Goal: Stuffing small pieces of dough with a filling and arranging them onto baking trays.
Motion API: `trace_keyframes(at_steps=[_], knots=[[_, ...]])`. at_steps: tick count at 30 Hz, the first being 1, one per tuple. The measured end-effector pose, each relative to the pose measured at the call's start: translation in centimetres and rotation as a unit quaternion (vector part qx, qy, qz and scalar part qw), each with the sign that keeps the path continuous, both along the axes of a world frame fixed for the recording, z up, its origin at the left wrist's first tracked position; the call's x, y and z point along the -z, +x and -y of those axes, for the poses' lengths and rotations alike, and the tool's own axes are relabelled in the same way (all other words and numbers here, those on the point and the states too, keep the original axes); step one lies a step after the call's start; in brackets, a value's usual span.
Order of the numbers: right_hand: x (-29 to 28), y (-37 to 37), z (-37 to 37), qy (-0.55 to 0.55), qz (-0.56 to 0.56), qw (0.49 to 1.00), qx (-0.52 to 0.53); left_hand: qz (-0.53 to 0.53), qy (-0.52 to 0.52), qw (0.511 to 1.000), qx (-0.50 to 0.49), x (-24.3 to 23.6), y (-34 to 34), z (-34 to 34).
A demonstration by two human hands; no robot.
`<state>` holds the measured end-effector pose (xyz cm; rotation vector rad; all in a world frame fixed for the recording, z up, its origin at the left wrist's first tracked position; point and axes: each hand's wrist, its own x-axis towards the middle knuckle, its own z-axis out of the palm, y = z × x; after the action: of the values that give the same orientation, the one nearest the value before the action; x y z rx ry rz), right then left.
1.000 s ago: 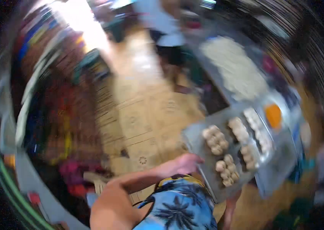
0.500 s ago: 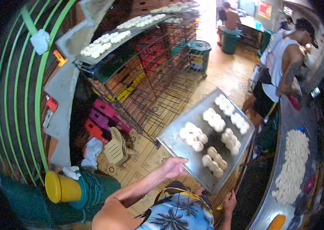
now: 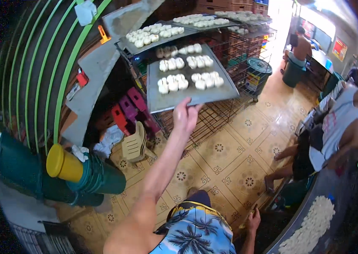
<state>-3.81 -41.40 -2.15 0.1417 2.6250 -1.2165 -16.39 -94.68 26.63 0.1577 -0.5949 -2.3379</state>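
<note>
My left hand point(image 3: 186, 114) grips the near edge of a metal tray point(image 3: 162, 99), lifted over a wire rack point(image 3: 207, 133) at arm's length. Clusters of pale dough pieces point(image 3: 205, 79) sit in rows on it. Behind it, more dough-laden trays point(image 3: 183, 38) rest along the rack's top. Down at my right side, my right hand point(image 3: 253, 218) has its fingers curled, beside a metal worktable point(image 3: 278, 236); what it holds, if anything, is too small to make out.
A co-worker point(image 3: 335, 127) stands at the right; another person point(image 3: 300, 51) sits farther back. Dough pieces point(image 3: 310, 222) cover part of the worktable. At left are green buckets point(image 3: 107, 182), a yellow container point(image 3: 66, 163), beige stools point(image 3: 133, 146), crates point(image 3: 132, 106) and a lidded bin point(image 3: 257, 78).
My view has swung from the worktable toward the rack. My left hand has carried the tray up and leftward to the rack top, away from my right hand, which stays low.
</note>
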Motion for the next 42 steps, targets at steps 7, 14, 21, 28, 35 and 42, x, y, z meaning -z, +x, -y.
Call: trace_keyframes(at_steps=[7, 14, 21, 28, 35, 42], knots=[[9.5, -5.1, -1.3, -0.034, -0.076, 0.996, -0.012, -0.104, 0.045, 0.986, -0.126, -0.3, -14.8, 13.3], [4.8, -6.5, 6.5, -0.01, 0.025, 0.999, 0.033, -0.002, -0.019, 0.993, -0.118, -1.6, -18.4, 19.3], [6.9, -1.9, 8.7, -0.022, -0.033, 0.992, 0.122, 0.253, -0.198, 0.909, 0.266, 26.3, -16.3, 3.6], [3.2, 3.8, 8.1, 0.028, 0.027, 0.985, 0.167, 0.163, -0.559, 0.487, 0.65, 40.2, -1.4, -21.4], [1.6, 7.5, 3.6, -0.005, -0.041, 0.938, 0.343, 0.042, -0.565, 0.381, 0.731, 38.3, -0.8, -30.2], [1.0, 14.5, -9.3, -0.036, -0.095, 0.775, 0.624, 0.213, -0.523, 0.334, 0.755, 38.1, -1.8, -42.1]])
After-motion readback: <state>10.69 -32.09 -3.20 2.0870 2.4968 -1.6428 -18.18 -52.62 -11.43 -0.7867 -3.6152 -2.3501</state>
